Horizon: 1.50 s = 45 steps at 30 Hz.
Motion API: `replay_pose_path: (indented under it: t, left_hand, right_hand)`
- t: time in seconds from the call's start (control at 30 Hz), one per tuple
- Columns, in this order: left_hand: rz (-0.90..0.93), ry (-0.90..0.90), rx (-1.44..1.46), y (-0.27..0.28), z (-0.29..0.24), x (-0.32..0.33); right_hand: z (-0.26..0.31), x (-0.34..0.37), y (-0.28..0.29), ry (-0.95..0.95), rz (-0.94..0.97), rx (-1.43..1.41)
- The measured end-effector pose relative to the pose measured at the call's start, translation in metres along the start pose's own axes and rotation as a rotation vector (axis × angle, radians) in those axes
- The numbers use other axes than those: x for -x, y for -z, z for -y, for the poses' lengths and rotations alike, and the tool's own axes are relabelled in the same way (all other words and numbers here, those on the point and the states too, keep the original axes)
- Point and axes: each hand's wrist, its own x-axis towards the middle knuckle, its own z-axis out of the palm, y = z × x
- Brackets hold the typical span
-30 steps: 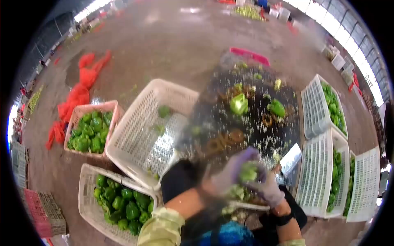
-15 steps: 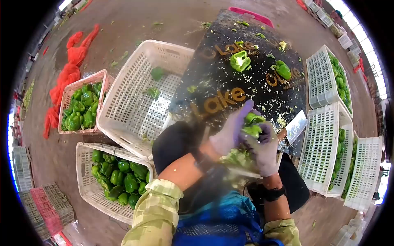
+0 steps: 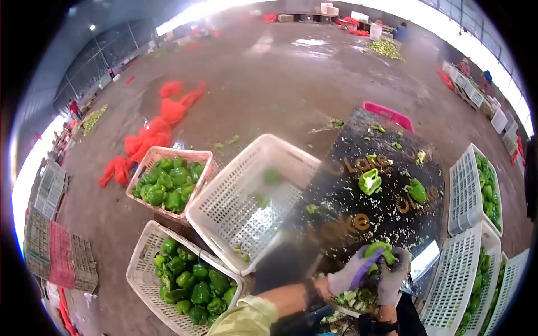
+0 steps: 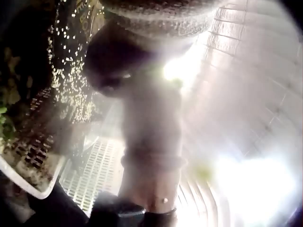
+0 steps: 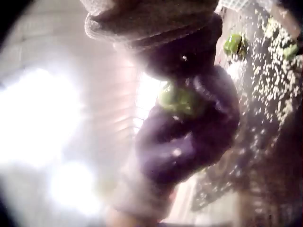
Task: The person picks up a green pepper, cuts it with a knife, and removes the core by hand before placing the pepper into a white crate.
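Black across the tabletop (image 3: 336, 196), speckled with pale bits (image 4: 78, 104); brown and damp-looking across the hall floor (image 3: 263, 95). Gripping a green pepper (image 3: 383, 250) at the near edge with left hand (image 3: 346, 275) and right hand (image 3: 393, 277) close together.

The right hand (image 3: 394, 275) now hides the knife's (image 3: 424, 261) handle.

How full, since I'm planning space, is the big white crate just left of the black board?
Nearly empty: in the head view, the white crate shows mostly bare floor, with a few green pieces inside.
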Motion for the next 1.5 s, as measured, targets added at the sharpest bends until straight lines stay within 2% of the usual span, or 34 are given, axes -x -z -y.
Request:
replay_pose_path:
  t: [0.03, 0.1, 0.17, 0.2, 0.23, 0.27, 0.3, 0.33, 0.37, 0.43, 0.5, 0.53, 0.6, 0.63, 0.67, 0.73, 0.77, 0.8, 0.83, 0.87, 0.93, 0.97, 1.0, 1.03, 1.07, 1.1, 1.13, 1.2, 1.23, 1.37, 1.4, 1.43, 1.47, 1.5]
  left_hand:
    - [0.14, -0.097, 0.099, 0.004, 0.004, -0.001]
    - [0.266, -0.044, 0.151, 0.018, 0.006, -0.012]
    - [0.179, 0.025, 0.195, 0.002, -0.024, 0.006]
    - [0.266, -0.138, 0.273, 0.017, -0.006, -0.019]
    - [0.378, -0.037, 0.309, 0.027, -0.013, -0.026]
    - [0.267, 0.131, 0.497, 0.015, -0.039, -0.014]
    - [0.39, 0.191, 0.479, 0.015, -0.049, -0.005]
    - [0.36, 0.174, 0.472, 0.003, -0.06, 0.008]
    - [0.471, 0.188, 0.538, 0.006, -0.057, 0.002]
    - [0.635, 0.235, 0.661, 0.007, -0.053, -0.004]
    - [0.567, 0.207, 0.618, 0.0, -0.053, 0.002]
    - [0.544, -0.071, 0.269, 0.0, -0.048, 0.003]
    - [0.441, -0.044, 0.107, -0.008, -0.054, 0.01]
    - [0.381, 0.021, 0.098, -0.013, -0.058, 0.015]
    - [0.333, 0.064, 0.079, -0.017, -0.058, 0.019]
    - [0.243, -0.077, -0.098, -0.015, -0.046, 0.002]
    - [0.348, -0.512, -0.931, -0.005, -0.044, 0.0]
    - [0.099, -1.077, -1.673, 0.005, -0.042, -0.001]
    - [0.122, -0.988, -1.656, -0.007, -0.045, 0.004]
    - [0.139, -0.901, -1.638, -0.019, -0.047, 0.011]
    - [0.131, -1.064, -2.092, 0.018, -0.025, -0.023]
    - [0.167, -0.995, -1.922, 0.023, -0.018, -0.027]
    - [0.198, -0.933, -1.747, 0.028, -0.01, -0.032]
    - [0.276, -0.703, -1.184, 0.025, -0.01, -0.028]
    - [0.534, -0.289, -0.51, 0.011, -0.019, -0.017]
    - [0.542, 0.153, 0.163, -0.002, -0.028, -0.007]
    - [0.551, 0.055, 0.152, -0.006, -0.03, 0.004]
    - [0.345, 0.045, 0.184, -0.023, -0.036, 0.021]
    - [0.141, 0.152, 0.203, -0.04, -0.042, 0.026]
    - [0.567, -0.123, -0.193, 0.013, -0.031, -0.02]
    - [0.489, 0.029, -0.011, 0.007, -0.029, -0.017]
    - [0.386, 0.164, 0.182, -0.001, -0.027, -0.013]
    - [0.359, -0.194, -0.201, -0.007, -0.01, -0.001]
    - [0.367, 0.008, -0.019, -0.01, -0.019, -0.001]
  right_hand:
    - [-0.009, -0.002, 0.001, 0.012, 0.032, 0.013]
    - [-0.019, -0.006, 0.008, -0.055, 0.17, -0.138]
    - [-0.017, -0.007, 0.02, -0.093, 0.19, -0.23]
    - [-0.019, -0.002, 0.03, -0.13, 0.197, -0.268]
    - [-0.026, -0.004, 0.042, -0.2, 0.223, -0.213]
    - [-0.033, -0.009, 0.061, 0.027, 0.478, 0.141]
    - [0.013, 0.006, 0.072, 0.002, 0.478, 0.594]
    - [0.002, 0.005, 0.075, 0.224, 0.371, 0.549]
    - [0.008, 0.004, 0.072, -0.036, 0.288, 0.139]
    - [0.05, 0.004, 0.064, -0.213, 0.178, -0.15]
    - [0.076, 0.006, 0.051, 0.134, 0.18, 0.031]
    - [0.089, 0.003, 0.045, 0.284, 0.238, 0.114]
    - [0.087, 0.0, 0.033, 0.456, 0.303, 0.409]
    - [0.075, -0.001, 0.019, 0.399, 0.325, 0.331]
    - [0.056, 0.001, 0.008, 0.419, 0.241, 0.439]
    - [0.04, -0.009, 0.006, -0.014, 0.256, 0.314]
    - [0.045, -0.017, 0.018, -0.311, 0.346, 0.145]
    - [0.012, -0.021, 0.012, -0.273, 0.353, -0.155]
    - [-0.025, -0.026, 0.018, -0.207, 0.381, -0.459]
    - [-0.008, -0.03, 0.042, -0.29, 0.436, -0.721]
    - [0.026, -0.014, 0.068, -0.427, 0.572, -1.387]
    - [0.025, 0.005, 0.069, -0.434, 0.421, -1.481]
    - [-0.015, 0.011, 0.046, -0.138, 0.528, -1.071]
    - [-0.034, 0.011, 0.029, -0.142, 0.578, -0.94]
    - [-0.052, 0.01, 0.013, -0.139, 0.631, -0.807]
    - [-0.036, 0.011, 0.019, -0.346, 0.695, -1.001]
    - [-0.019, 0.012, 0.025, -0.576, 0.719, -1.183]
    - [-0.018, 0.01, 0.031, -0.515, 0.657, -1.418]
    - [-0.01, 0.01, 0.037, -0.476, 0.606, -1.54]
    - [-0.006, 0.018, 0.041, -0.453, 0.564, -1.445]
    - [-0.005, 0.015, 0.035, -0.654, 0.617, -1.336]
    - [-0.025, 0.016, 0.025, -0.516, 0.622, -1.078]
    - [-0.046, 0.017, 0.015, -0.394, 0.611, -0.812]
    - [-0.046, 0.02, 0.025, -0.622, 0.68, -1.186]
